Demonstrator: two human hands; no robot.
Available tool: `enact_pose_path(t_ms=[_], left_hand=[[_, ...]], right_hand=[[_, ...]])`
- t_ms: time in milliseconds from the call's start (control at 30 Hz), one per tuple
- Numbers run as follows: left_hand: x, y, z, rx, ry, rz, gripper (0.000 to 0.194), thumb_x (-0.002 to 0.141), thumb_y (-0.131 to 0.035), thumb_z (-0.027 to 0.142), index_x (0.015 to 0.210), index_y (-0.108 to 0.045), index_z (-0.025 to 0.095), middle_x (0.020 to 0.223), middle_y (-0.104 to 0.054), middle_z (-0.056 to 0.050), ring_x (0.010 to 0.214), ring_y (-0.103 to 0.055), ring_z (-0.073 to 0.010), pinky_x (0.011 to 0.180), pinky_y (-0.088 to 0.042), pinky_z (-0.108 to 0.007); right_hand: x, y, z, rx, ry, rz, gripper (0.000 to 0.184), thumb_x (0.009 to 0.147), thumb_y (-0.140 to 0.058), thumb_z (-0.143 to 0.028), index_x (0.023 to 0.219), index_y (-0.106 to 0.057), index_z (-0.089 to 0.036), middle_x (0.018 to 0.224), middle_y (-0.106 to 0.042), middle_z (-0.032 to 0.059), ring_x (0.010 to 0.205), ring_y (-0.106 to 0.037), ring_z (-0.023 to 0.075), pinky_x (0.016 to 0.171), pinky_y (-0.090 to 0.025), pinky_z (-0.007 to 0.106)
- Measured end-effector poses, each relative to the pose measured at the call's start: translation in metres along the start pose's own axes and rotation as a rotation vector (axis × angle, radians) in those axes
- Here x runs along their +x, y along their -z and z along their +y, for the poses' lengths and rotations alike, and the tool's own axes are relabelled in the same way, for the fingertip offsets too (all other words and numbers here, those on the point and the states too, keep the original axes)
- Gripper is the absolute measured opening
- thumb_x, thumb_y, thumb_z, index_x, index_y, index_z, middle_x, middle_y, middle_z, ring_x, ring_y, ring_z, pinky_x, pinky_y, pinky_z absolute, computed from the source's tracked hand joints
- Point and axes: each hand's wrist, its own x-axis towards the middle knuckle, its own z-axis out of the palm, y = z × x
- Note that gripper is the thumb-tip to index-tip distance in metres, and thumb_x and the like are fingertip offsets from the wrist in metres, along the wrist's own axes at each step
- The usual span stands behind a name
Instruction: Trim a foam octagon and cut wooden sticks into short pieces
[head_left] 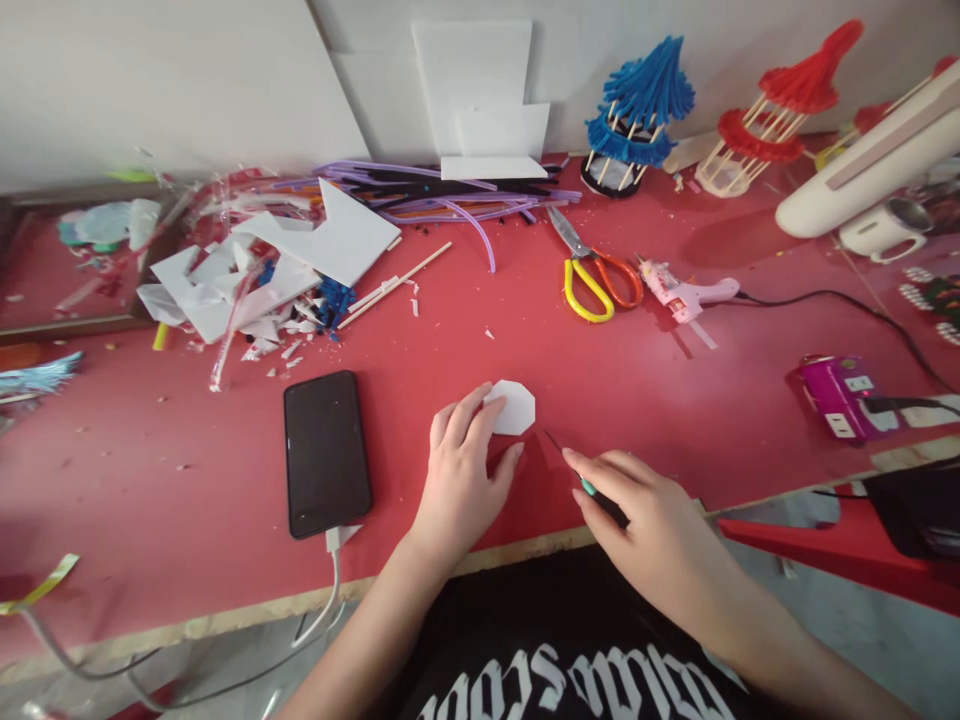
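A small white octagonal piece of foam board [514, 408] lies flat on the red table. My left hand [465, 465] holds it down with curved fingertips on its left side, the thumb bent near its lower edge. In my right hand [637, 510] is a craft knife [589, 487] with a green and dark handle, gripped between thumb and fingers. Its thin dark tip points up and left, a short gap from the piece's lower right corner. The palm hides part of the handle.
A phone [327, 455] on a cable lies left. Scissors [589, 270], a pink glue gun [686, 290] and a purple power strip [847, 398] lie right. White scraps [247, 270] and pipe cleaners [450, 200] are behind. Blue [637, 115] and red [776, 105] tower models stand at the back.
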Motion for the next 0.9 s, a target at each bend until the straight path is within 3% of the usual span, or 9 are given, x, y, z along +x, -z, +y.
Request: enact_pose_path(t_ms=[100, 233, 367, 500, 767, 900], left_hand=[[-0.002, -0.002, -0.002, 0.004, 0.014, 0.089, 0.063, 0.083, -0.067, 0.022, 0.139, -0.038, 0.014, 0.141, -0.047, -0.021, 0.129, -0.044, -0.0322, 0.106, -0.039, -0.051], [-0.002, -0.009, -0.002, 0.062, 0.043, 0.189, 0.084, 0.079, -0.073, 0.030, 0.145, -0.025, 0.009, 0.138, -0.048, -0.025, 0.126, -0.046, -0.0368, 0.104, -0.038, -0.057], [0.000, -0.012, 0.001, -0.026, 0.168, 0.175, 0.078, 0.079, -0.072, 0.027, 0.143, -0.028, 0.018, 0.126, -0.062, -0.015, 0.118, -0.054, -0.0323, 0.101, -0.043, -0.055], [-0.002, -0.012, 0.003, -0.154, 0.203, 0.266, 0.079, 0.078, -0.074, 0.026, 0.142, -0.028, 0.021, 0.125, -0.063, -0.013, 0.116, -0.059, -0.0275, 0.098, -0.049, -0.048], [-0.004, -0.015, 0.003, -0.296, 0.206, 0.308, 0.077, 0.077, -0.074, 0.021, 0.140, -0.030, 0.021, 0.128, -0.061, -0.014, 0.120, -0.059, -0.0264, 0.101, -0.050, -0.049], [-0.004, -0.014, 0.003, -0.401, 0.137, 0.255, 0.081, 0.081, -0.068, 0.013, 0.146, -0.019, 0.020, 0.136, -0.055, -0.017, 0.126, -0.054, -0.0261, 0.102, -0.051, -0.047]], right_hand=[[0.003, 0.000, 0.009, 0.041, -0.006, 0.046, 0.038, 0.090, -0.048, -0.018, 0.125, -0.062, -0.017, 0.098, -0.069, 0.0096, 0.079, -0.068, 0.0191, 0.068, -0.055, 0.033], [0.017, -0.003, 0.026, 0.162, -0.045, 0.139, 0.037, 0.089, -0.053, -0.024, 0.124, -0.063, -0.019, 0.101, -0.069, 0.0101, 0.088, -0.068, 0.0218, 0.076, -0.057, 0.037], [0.033, -0.010, 0.038, 0.544, -0.184, 0.113, 0.039, 0.087, -0.059, -0.032, 0.124, -0.061, -0.022, 0.101, -0.069, 0.0077, 0.073, -0.069, 0.0170, 0.069, -0.061, 0.036], [0.045, -0.014, 0.042, 0.862, -0.285, 0.083, 0.042, 0.084, -0.063, -0.036, 0.122, -0.059, -0.021, 0.095, -0.068, 0.0052, 0.060, -0.066, 0.0138, 0.061, -0.062, 0.036], [0.050, -0.011, 0.044, 0.957, -0.312, 0.055, 0.040, 0.082, -0.068, -0.035, 0.119, -0.062, -0.025, 0.090, -0.067, 0.0016, 0.061, -0.065, 0.0129, 0.059, -0.060, 0.032], [0.050, -0.009, 0.043, 0.981, -0.317, 0.036, 0.039, 0.083, -0.066, -0.034, 0.120, -0.061, -0.024, 0.082, -0.064, 0.0001, 0.060, -0.065, 0.0133, 0.059, -0.059, 0.033]])
